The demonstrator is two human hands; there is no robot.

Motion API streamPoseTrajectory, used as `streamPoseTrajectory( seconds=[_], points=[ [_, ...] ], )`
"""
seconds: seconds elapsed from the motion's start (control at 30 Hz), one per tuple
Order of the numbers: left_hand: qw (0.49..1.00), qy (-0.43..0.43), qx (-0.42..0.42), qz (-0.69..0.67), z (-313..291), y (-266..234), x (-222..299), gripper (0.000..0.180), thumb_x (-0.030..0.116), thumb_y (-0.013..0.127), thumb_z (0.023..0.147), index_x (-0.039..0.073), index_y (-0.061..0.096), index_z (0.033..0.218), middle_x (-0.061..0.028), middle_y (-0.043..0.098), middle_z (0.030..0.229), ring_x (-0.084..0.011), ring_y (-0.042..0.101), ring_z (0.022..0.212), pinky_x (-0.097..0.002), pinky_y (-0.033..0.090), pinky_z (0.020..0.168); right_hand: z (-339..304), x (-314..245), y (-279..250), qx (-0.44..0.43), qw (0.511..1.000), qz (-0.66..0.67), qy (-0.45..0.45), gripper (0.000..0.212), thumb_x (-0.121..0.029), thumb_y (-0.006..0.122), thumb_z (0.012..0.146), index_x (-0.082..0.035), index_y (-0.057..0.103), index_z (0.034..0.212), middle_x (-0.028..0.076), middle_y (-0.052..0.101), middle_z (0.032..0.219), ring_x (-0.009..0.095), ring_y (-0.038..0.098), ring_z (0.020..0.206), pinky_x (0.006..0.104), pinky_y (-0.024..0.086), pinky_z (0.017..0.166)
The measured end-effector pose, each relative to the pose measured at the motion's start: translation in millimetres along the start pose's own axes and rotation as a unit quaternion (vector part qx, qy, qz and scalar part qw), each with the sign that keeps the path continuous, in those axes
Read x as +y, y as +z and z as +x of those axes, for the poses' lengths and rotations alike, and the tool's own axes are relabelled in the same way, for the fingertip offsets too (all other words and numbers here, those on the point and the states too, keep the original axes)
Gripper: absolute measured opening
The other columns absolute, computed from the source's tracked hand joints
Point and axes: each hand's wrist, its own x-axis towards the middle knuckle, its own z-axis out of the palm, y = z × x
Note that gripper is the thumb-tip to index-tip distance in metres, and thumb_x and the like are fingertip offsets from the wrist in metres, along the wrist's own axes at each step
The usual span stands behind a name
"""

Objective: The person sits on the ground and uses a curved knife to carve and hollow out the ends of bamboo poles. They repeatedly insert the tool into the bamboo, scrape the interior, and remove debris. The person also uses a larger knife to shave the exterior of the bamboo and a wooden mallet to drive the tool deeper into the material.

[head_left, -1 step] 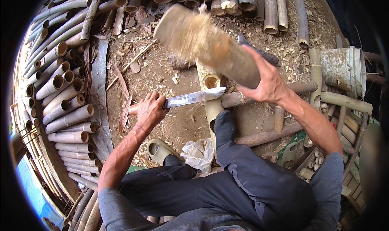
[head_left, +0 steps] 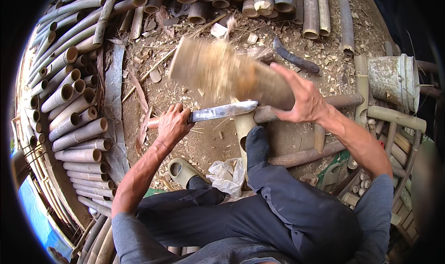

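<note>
My left hand [head_left: 174,125] is wrapped round the handle of a machete [head_left: 225,111], whose blade points right. The blade's tip end lies at a pale bamboo pole [head_left: 244,125] near my foot in a dark sock [head_left: 256,146]. My right hand [head_left: 303,97] grips the narrow end of a thick wooden mallet [head_left: 250,76], its worn, frayed head smeared by motion. The mallet is above and beyond the blade, hiding part of the pole; whether it touches the blade I cannot tell.
A curved knife [head_left: 296,57] lies on the chip-strewn ground. Cut bamboo tubes [head_left: 83,157] are stacked at left and along the far side. A stained white bucket [head_left: 394,81] lies at right beside a bamboo frame [head_left: 324,101]. A plastic bag [head_left: 227,176] sits by my sandal [head_left: 183,171].
The mallet's head has swung down toward the blade and me, uncovering more of the ground and the curved knife behind it. My left hand and the machete stay nearly still.
</note>
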Motion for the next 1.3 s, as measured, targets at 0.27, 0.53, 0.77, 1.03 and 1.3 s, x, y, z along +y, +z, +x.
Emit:
streamPoseTrajectory(
  seconds=[0.27,0.53,0.77,1.03,1.3],
  points=[
    [0.997,-0.034,-0.076,-0.006,30,-29,15,0.025,0.027,0.072,0.081,0.005,0.062,0.088,-0.0139,0.062,0.092,-0.0317,0.064,0.089,-0.0444,0.053,0.074,-9,40,3,-0.252,0.931,-0.237,-0.118,0.096,-0.031,0.091,0.049,-0.007,0.049,0.131,0.011,0.059,0.105,0.027,0.063,0.084,0.0371,0.054,0.070],
    [0.999,-0.017,-0.043,-0.003,30,-26,8,0.026,0.028,0.074,0.079,0.006,0.062,0.087,-0.0126,0.062,0.089,-0.0316,0.065,0.084,-0.0446,0.053,0.072,-24,39,18,-0.192,0.932,-0.225,-0.211,0.091,-0.027,0.089,0.051,-0.011,0.048,0.130,0.006,0.056,0.105,0.025,0.060,0.083,0.0365,0.052,0.073],
    [0.810,-0.161,-0.108,-0.554,36,-56,-5,0.045,0.048,0.058,0.096,0.004,0.060,0.086,-0.0028,0.053,0.060,-0.0152,0.056,0.051,-0.0317,0.047,0.046,-113,12,24,-0.053,0.991,-0.108,0.056,0.101,-0.035,0.091,0.054,-0.004,0.043,0.136,0.016,0.058,0.120,0.032,0.063,0.101,0.0398,0.055,0.088],
    [0.872,-0.393,0.192,-0.220,32,6,-72,0.056,0.037,0.059,0.093,-0.004,0.041,0.126,-0.0300,0.063,0.101,-0.0464,0.060,0.097,-0.0493,0.044,0.086,-275,-41,68,0.346,0.710,0.077,0.608,0.081,-0.032,0.082,0.073,0.003,0.041,0.134,0.023,0.059,0.121,0.031,0.059,0.110,0.0397,0.047,0.095],
    [0.932,-0.275,0.201,-0.126,-1,31,-94,0.059,0.018,0.061,0.085,-0.007,0.037,0.133,-0.0326,0.051,0.120,-0.0451,0.052,0.112,-0.0494,0.040,0.097,-353,-14,36,0.382,0.554,0.070,0.737,0.070,-0.033,0.083,0.074,0.007,0.053,0.123,0.020,0.065,0.114,0.028,0.063,0.103,0.0375,0.050,0.089]
  ],
)
